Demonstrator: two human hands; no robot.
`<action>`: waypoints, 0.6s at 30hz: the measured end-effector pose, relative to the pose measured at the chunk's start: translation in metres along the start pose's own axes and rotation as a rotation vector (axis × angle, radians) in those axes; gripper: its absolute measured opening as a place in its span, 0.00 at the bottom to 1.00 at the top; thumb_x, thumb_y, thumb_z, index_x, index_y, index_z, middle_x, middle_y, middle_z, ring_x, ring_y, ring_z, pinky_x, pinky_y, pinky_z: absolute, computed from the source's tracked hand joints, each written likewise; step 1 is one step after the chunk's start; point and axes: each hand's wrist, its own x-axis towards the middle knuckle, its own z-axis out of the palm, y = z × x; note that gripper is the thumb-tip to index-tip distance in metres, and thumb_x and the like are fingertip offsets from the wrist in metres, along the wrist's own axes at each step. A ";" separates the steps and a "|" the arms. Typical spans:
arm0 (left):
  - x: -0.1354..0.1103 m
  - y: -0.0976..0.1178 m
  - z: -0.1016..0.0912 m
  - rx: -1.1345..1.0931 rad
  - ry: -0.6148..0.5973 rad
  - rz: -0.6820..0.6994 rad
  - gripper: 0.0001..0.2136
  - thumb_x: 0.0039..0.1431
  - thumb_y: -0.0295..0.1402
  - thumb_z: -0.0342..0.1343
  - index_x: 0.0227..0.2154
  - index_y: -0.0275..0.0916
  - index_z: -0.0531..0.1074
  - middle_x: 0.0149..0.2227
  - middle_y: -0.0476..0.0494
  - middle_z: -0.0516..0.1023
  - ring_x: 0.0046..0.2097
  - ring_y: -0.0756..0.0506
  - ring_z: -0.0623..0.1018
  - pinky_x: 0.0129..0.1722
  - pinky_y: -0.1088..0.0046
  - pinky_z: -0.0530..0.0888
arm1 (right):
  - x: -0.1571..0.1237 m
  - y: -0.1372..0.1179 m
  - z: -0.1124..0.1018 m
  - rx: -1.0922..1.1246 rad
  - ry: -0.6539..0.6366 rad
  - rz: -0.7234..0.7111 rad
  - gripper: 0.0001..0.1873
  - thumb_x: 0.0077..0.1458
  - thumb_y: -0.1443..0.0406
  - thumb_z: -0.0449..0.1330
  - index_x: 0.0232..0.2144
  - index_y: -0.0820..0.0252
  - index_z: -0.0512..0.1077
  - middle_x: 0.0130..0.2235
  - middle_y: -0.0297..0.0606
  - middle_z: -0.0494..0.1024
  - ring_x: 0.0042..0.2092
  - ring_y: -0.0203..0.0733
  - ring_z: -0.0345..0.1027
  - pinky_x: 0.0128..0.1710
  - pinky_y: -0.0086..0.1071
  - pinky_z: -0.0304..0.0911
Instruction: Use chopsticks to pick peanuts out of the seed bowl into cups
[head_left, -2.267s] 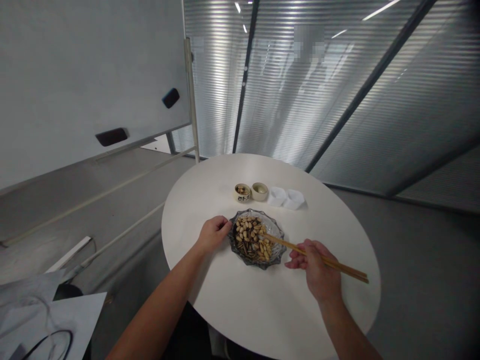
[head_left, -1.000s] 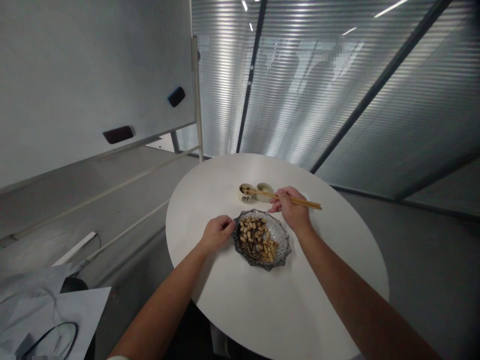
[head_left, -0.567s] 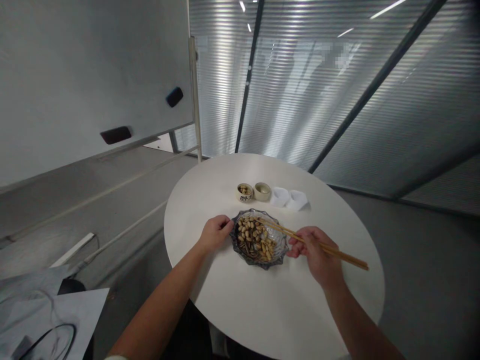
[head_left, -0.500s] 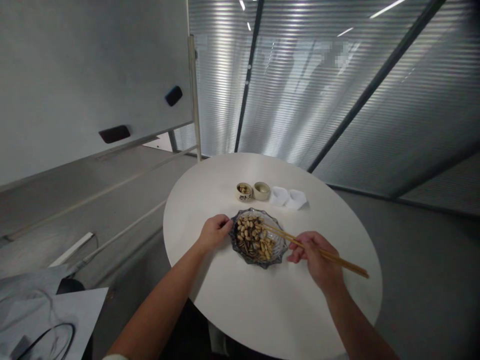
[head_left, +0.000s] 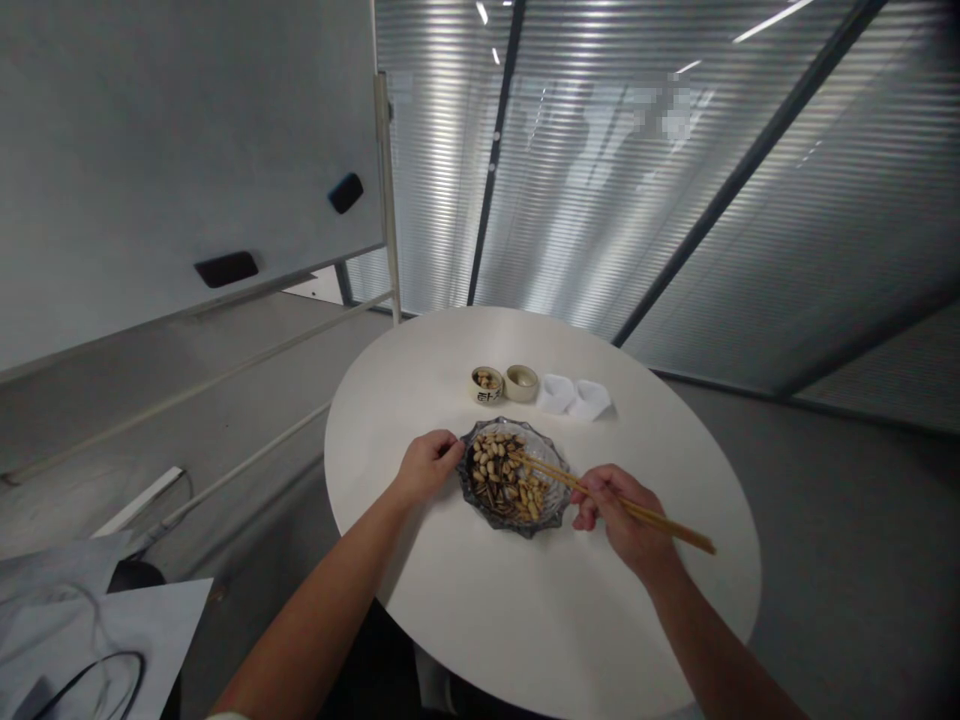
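At lower left, white sheets (head_left: 161, 620) carry a dark cable (head_left: 142, 672). Above them stands a whiteboard (head_left: 172, 150) bearing two dark pads. On the round white counter (head_left: 517, 610), the left hand (head_left: 427, 466) is clamped on the left rim of a scalloped glass bowl (head_left: 538, 442), thumb at the edge. The bowl sits upright near the middle of the counter and contains pale nuts (head_left: 491, 452), dark seeds and smaller yellowish pieces at its right. Behind the bowl runs a row: a lettered cup (head_left: 486, 387) holding nuts, a second cup (head_left: 520, 384) just beside it, then two white containers (head_left: 591, 400) side by side. Chopsticks (head_left: 682, 533) slope down leftward into the bowl, tips at the nuts; whether a piece is pinched cannot be determined. The right hand (head_left: 634, 528) is closed around the chopsticks, near the bowl's right rim. A ribbed glass partition (head_left: 750, 250) rises behind.
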 end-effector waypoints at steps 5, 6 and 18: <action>0.000 -0.001 -0.001 0.000 -0.017 0.004 0.16 0.63 0.43 0.51 0.27 0.38 0.74 0.24 0.50 0.70 0.29 0.50 0.67 0.29 0.75 0.63 | 0.001 -0.004 0.001 0.118 -0.005 0.065 0.21 0.62 0.46 0.61 0.30 0.57 0.70 0.27 0.36 0.79 0.20 0.37 0.71 0.24 0.33 0.73; 0.000 -0.001 -0.001 0.001 -0.018 0.004 0.16 0.63 0.43 0.51 0.27 0.38 0.74 0.24 0.50 0.70 0.29 0.50 0.67 0.29 0.75 0.63 | 0.002 -0.005 0.001 0.150 -0.003 0.084 0.21 0.60 0.46 0.62 0.29 0.57 0.70 0.26 0.36 0.79 0.20 0.37 0.70 0.23 0.33 0.73; 0.001 -0.003 0.001 0.005 0.001 0.011 0.16 0.63 0.43 0.51 0.27 0.39 0.74 0.24 0.50 0.71 0.29 0.50 0.67 0.29 0.75 0.63 | 0.001 -0.004 -0.012 0.332 0.026 0.176 0.20 0.54 0.49 0.68 0.29 0.58 0.71 0.26 0.36 0.79 0.18 0.35 0.69 0.22 0.36 0.76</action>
